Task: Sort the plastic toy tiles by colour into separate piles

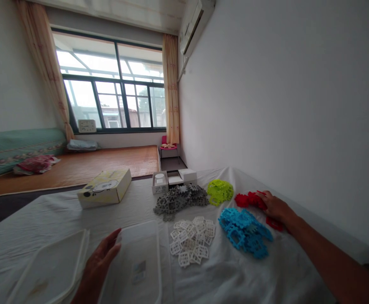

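Observation:
My right hand is at the far right of the cloth, its fingers closed on red plastic pieces; more red shows under the palm. Just in front of it lies a heap of blue interlocking plastic pieces. My left hand is at the left rim of a clear plastic container, thumb and fingers apart. A second shallow plastic tray or lid lies to its left. White lattice pieces are spread right of the container, with grey pieces and yellow-green pieces piled behind.
A yellow-and-white cardboard box stands at the back left of the cloth-covered table. Small open boxes sit behind the grey pile. A wall runs along the right side; a bed and a red chair are beyond.

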`<state>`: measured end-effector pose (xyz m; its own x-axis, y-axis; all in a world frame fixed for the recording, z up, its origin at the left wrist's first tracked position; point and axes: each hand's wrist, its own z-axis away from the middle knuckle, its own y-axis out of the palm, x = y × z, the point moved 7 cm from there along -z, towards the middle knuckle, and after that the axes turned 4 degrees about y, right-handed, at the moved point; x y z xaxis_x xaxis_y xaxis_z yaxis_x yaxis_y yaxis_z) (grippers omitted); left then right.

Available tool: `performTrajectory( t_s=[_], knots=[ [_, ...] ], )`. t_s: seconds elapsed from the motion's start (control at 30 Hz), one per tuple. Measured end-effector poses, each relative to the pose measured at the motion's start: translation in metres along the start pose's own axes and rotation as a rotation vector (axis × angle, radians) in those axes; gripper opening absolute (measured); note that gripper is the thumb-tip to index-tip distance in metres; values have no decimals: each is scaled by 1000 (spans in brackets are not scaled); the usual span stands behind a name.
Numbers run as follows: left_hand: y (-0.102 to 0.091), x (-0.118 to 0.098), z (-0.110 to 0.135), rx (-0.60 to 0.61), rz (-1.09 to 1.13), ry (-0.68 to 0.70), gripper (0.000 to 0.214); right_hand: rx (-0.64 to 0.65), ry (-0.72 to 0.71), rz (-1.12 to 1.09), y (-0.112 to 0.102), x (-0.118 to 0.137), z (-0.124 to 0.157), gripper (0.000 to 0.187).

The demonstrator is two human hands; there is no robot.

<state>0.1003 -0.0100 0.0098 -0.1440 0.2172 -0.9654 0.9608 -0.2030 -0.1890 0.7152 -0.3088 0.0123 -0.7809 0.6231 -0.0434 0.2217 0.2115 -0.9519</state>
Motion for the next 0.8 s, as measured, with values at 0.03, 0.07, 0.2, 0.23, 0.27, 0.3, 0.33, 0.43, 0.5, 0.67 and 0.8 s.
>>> performTrajectory(
  t_s=[0.03,0.07,0.2,0.23,0.27,0.3,0.33,0.43,0.5,0.67,0.8],
  knots=[
    [0,-6,2,-3,-17,16,66,-25,11,6,-2,0,0,67],
    [-1,-12,5,-8,-32,28,62,-48,21,9,-3,-1,0,66],
    [-3,-18,9,-18,-18,30,58,-108,46,-1,-12,-5,-3,61],
    [-3,-15,8,-11,11,18,59,-116,55,-3,-14,-6,-4,59],
    [-3,-11,7,-8,44,6,60,-121,66,-2,-16,-8,-5,57],
    [-3,-7,5,-3,74,-4,61,-124,79,1,-18,-11,-7,55],
    [-3,-2,4,-2,98,-12,62,-123,94,7,-19,-13,-8,54],
    [-3,7,1,-4,133,-23,62,-131,175,13,-25,-21,-10,53],
    [-4,7,2,-2,130,-36,62,-149,247,-7,-31,-25,-10,55],
    [-7,-5,12,35,65,-101,60,-172,326,-34,-52,-27,-9,54],
    [-8,-15,8,92,2,-50,59,-188,363,-52,-71,-26,-11,49]
  ],
)
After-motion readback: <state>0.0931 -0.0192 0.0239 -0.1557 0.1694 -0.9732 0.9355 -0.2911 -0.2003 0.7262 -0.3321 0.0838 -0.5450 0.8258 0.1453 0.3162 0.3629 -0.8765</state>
